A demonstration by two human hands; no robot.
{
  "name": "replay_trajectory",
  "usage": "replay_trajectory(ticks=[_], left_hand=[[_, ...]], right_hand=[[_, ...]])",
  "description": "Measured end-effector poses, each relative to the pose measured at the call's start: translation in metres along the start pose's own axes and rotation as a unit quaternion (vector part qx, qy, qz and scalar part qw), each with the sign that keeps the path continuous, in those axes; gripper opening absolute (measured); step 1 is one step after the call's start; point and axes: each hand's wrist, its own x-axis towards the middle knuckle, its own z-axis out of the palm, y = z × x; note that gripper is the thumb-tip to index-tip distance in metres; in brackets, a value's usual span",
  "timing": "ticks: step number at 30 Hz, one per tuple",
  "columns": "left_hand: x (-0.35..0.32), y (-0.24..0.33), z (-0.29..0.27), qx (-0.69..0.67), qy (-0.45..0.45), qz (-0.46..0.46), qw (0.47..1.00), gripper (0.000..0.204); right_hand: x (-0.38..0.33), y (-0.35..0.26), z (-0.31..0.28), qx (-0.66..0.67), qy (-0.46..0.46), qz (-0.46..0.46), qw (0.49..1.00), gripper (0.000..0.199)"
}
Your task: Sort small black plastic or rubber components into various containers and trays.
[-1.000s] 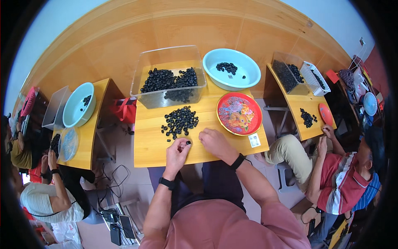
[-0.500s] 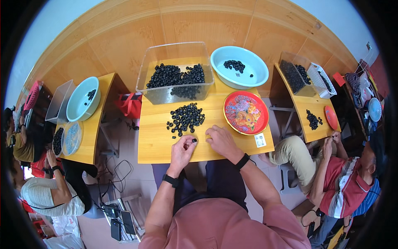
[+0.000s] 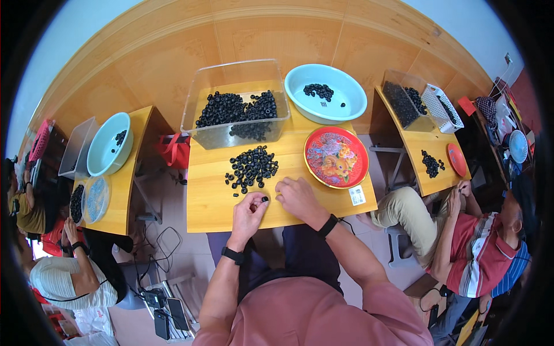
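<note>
Between the thumb and fingers of my left hand (image 3: 247, 213) is a small black ring-shaped part (image 3: 265, 199), held just above the table's front edge. Beside it, my right hand (image 3: 299, 198) is bent low over the wooden tabletop (image 3: 208, 202), its fingertips drawn together close to the part but apart from it. Whatever those right fingertips may hold is hidden or too small to make out. Just beyond my hands lies a loose pile of similar black parts (image 3: 252, 165). A red flowered tray (image 3: 336, 180) stands to the right of my right hand.
Behind the pile stands a clear plastic bin (image 3: 199, 135) with many black parts, next to a light blue basin (image 3: 352, 106) holding some. A white label card (image 3: 357, 195) lies at the right edge. People sit at side tables (image 3: 122, 210) left and right.
My right hand has moved a little left, nearer my left hand. The left hand keeps its hold on the black part. The whole view has shifted slightly.
</note>
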Motion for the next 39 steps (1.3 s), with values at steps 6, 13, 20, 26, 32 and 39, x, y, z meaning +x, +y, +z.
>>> replay_trajectory(ticks=[6,13,20,26,32,39], left_hand=[[-0.001,0.000,0.002,0.000,0.007,0.020,1.000,0.019],[-0.001,0.003,0.002,0.016,-0.013,-0.001,1.000,0.016],[-0.002,0.000,0.001,0.041,0.001,0.037,0.998,0.019],[-0.001,0.007,0.000,0.058,-0.006,0.051,0.997,0.019],[-0.002,0.008,-0.003,0.062,-0.014,0.051,0.997,0.020],[-0.001,0.008,-0.004,0.036,-0.030,0.060,0.997,0.022]], right_hand=[[-0.001,-0.001,0.009,-0.037,-0.007,-0.021,0.999,0.011],[-0.004,-0.006,0.013,-0.087,-0.022,-0.028,0.996,0.008],[-0.003,0.000,0.017,0.076,-0.018,0.028,0.997,0.014],[-0.002,-0.014,-0.001,0.293,-0.022,0.168,0.941,0.019],[0.001,-0.017,0.001,0.309,-0.043,0.119,0.943,0.017],[0.005,-0.010,0.002,0.416,-0.079,0.180,0.888,0.012]])
